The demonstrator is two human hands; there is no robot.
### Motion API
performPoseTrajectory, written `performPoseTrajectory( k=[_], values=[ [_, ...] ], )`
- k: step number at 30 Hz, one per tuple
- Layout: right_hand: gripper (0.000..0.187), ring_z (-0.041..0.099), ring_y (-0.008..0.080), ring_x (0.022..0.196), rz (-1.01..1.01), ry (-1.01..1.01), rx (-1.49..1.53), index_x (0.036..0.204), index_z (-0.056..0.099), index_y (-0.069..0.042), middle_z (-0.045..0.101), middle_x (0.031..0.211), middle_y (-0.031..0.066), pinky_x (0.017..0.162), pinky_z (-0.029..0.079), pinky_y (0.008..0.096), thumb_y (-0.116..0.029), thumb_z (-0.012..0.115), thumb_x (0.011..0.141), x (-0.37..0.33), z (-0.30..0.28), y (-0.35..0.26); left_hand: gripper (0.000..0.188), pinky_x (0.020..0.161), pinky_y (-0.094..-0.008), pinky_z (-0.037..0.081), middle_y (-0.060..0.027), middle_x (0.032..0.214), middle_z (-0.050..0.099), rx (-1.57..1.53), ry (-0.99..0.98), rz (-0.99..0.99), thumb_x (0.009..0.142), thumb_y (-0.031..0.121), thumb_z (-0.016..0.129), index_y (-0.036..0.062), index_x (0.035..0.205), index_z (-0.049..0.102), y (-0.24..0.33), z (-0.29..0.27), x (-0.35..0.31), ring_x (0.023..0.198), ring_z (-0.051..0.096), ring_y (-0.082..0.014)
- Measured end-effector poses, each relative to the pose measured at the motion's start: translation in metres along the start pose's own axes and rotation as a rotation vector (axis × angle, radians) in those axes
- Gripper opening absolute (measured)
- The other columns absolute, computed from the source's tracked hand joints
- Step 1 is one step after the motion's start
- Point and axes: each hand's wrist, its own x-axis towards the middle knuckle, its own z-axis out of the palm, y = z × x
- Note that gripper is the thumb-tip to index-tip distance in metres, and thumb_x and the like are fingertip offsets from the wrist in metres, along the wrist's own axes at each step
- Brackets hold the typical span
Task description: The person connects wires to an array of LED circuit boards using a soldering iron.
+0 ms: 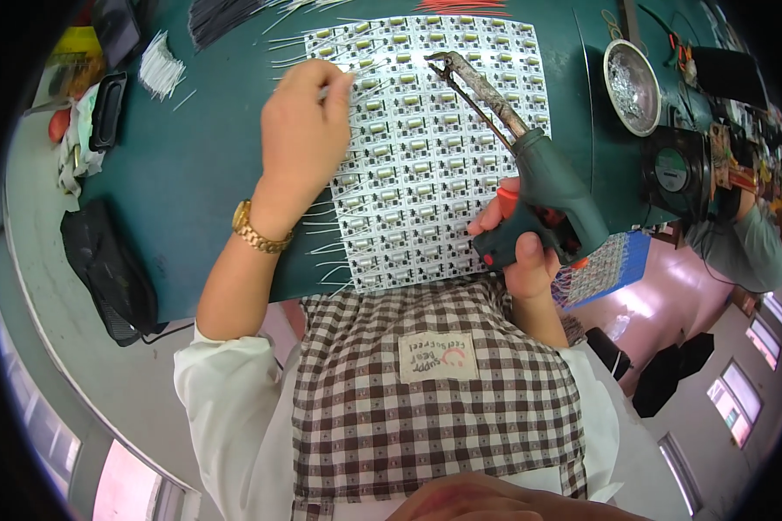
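Note:
A white panel of several small circuit boards lies on the green table, with thin wires sticking out along its left edge. My left hand, with a gold watch on the wrist, pinches a thin white wire at the panel's upper left. My right hand grips a green pistol-type soldering gun. The gun's long metal tip reaches to the upper middle of the panel.
A round metal dish with solder scraps and a small black fan stand at the right. A bundle of white wires and a black case lie at the left. A black pouch sits lower left. Another person's sleeve shows at far right.

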Motion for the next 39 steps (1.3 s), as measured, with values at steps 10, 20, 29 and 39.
performPoseTrajectory(
  k=[10, 20, 29, 39],
  values=[
    [0.047, 0.053, 0.0150, 0.069, -0.037, -0.111, 0.002, 0.123, 0.047, 0.004, 0.058, 0.081, 0.0095, 0.063, 0.042, 0.0291, -0.027, 0.054, 0.088, -0.011, -0.005, -0.003, 0.012, 0.054, -0.0337, 0.045, -0.0080, 0.077, 0.060, -0.034, -0.094, 0.049, 0.083, 0.017, 0.064, 0.0055, 0.081, 0.060, 0.012, 0.009, -0.012, 0.061, 0.057, -0.0269],
    [0.058, 0.053, 0.0160, 0.062, 0.167, -0.074, -0.039, 0.117, 0.051, 0.001, 0.055, 0.075, 0.0092, 0.054, 0.041, 0.0272, -0.045, 0.061, 0.081, -0.012, 0.000, -0.004, 0.012, 0.053, -0.0378, 0.046, -0.0083, 0.075, 0.057, 0.155, -0.105, 0.100, 0.082, 0.014, 0.062, 0.0063, 0.079, 0.054, 0.016, 0.012, -0.014, 0.063, 0.057, -0.0288],
    [0.029, 0.058, 0.0144, 0.067, 0.035, -0.118, -0.002, 0.110, 0.054, 0.004, 0.061, 0.080, 0.0090, 0.061, 0.048, 0.0276, -0.002, 0.058, 0.081, -0.011, 0.001, 0.000, 0.013, 0.053, -0.0387, 0.045, -0.0088, 0.075, 0.055, 0.172, -0.101, 0.126, 0.083, 0.015, 0.061, 0.0061, 0.080, 0.052, 0.016, 0.011, -0.014, 0.064, 0.057, -0.0297],
    [0.020, 0.062, 0.0164, 0.068, 0.042, -0.066, -0.233, 0.095, 0.062, 0.003, 0.064, 0.080, 0.0086, 0.064, 0.050, 0.0280, -0.002, 0.061, 0.076, -0.012, 0.001, -0.003, 0.013, 0.053, -0.0394, 0.045, -0.0092, 0.076, 0.056, 0.161, -0.100, 0.148, 0.083, 0.015, 0.060, 0.0056, 0.081, 0.052, 0.013, 0.010, -0.014, 0.065, 0.057, -0.0307]
  ],
)
